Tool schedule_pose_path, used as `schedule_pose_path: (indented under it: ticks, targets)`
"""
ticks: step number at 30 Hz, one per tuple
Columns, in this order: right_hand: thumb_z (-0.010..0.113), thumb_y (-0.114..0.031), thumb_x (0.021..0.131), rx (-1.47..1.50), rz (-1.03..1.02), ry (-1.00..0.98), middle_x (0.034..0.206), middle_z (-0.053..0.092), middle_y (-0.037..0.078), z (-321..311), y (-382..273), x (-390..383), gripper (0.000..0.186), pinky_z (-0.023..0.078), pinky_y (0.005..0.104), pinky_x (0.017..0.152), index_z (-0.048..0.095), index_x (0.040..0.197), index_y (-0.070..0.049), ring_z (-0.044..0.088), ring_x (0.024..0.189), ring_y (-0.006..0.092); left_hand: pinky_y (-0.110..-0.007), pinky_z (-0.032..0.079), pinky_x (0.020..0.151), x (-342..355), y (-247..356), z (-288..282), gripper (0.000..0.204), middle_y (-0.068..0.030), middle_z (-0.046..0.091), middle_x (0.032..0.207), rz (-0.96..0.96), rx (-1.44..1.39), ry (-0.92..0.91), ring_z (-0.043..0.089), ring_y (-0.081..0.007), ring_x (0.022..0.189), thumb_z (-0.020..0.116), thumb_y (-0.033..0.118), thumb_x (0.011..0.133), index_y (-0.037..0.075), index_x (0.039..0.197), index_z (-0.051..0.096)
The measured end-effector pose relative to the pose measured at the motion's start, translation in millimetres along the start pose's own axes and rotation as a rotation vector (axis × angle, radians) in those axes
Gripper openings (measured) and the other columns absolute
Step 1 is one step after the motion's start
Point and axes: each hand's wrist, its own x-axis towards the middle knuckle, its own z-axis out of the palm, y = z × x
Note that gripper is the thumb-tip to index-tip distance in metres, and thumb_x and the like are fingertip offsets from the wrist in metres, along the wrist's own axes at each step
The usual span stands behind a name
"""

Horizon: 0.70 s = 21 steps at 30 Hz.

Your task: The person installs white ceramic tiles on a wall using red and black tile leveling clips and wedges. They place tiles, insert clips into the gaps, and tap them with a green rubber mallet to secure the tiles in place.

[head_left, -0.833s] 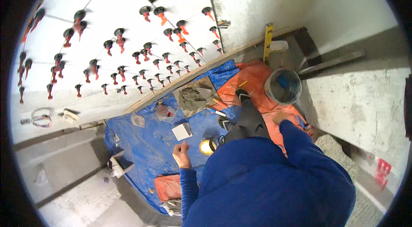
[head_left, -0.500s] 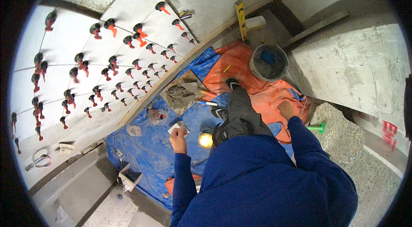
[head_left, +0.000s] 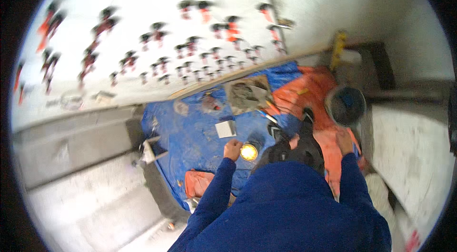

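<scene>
A blue sheet (head_left: 190, 128) covers the floor below a white wall (head_left: 143, 9); the glowing lamp (head_left: 248, 152) lies just right of the left hand's (head_left: 233, 149) fingers, which look curled together; the right hand (head_left: 344, 141) is near a bucket (head_left: 345, 109), finger state unclear; red wall marking (head_left: 413, 241) is too blurred to read.

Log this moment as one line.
left hand: nothing visible held, seen beside lit lamp | right hand: nothing visible held, seen against orange sheet | bucket: upright
</scene>
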Motion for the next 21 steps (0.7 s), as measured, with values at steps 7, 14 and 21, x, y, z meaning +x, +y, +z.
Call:
schedule_pose_path:
  ticks: [7, 14, 21]
  targets:
    - [0.074, -0.022, 0.07, 0.11, 0.193, -0.232, 0.074, 0.07, 0.017, -60.6, 11.1, 71.1, 0.018, 0.054, 0.0513, 0.064, 0.072, 0.08, -0.008, 0.068, 0.065, 0.0375, -0.048, 0.056, 0.086, -22.6, -21.2, -7.5, 0.03, -0.0191, 0.076, 0.096, -0.252, -0.286, 0.287, 0.072, -0.0399, 0.095, 0.064, 0.032, 0.086, 0.007, 0.099, 0.077]
    - [0.073, -0.019, 0.086, 0.478, -0.043, -0.036, 0.092, 0.07, 0.015, -147.6, -121.2, 158.3, 0.027, 0.055, 0.0473, 0.078, 0.07, 0.109, -0.005, 0.068, 0.089, 0.0323, -0.047, 0.056, 0.075, -72.0, -56.8, 24.0, 0.033, -0.0172, 0.076, 0.087, -0.397, -0.194, 0.355, 0.074, -0.0332, 0.083, 0.065, 0.038, 0.085, 0.007, 0.088, 0.077]
    - [0.075, -0.032, 0.086, 0.441, 0.023, 0.274, 0.102, 0.072, 0.022, -169.8, -187.9, 169.6, 0.035, 0.054, 0.0472, 0.085, 0.072, 0.105, -0.002, 0.069, 0.099, 0.0397, -0.043, 0.06, 0.077, -89.4, -56.0, 7.2, 0.022, -0.0119, 0.077, 0.091, -0.056, 0.395, -0.232, 0.075, -0.0252, 0.09, 0.068, 0.031, 0.087, 0.012, 0.091, 0.079]
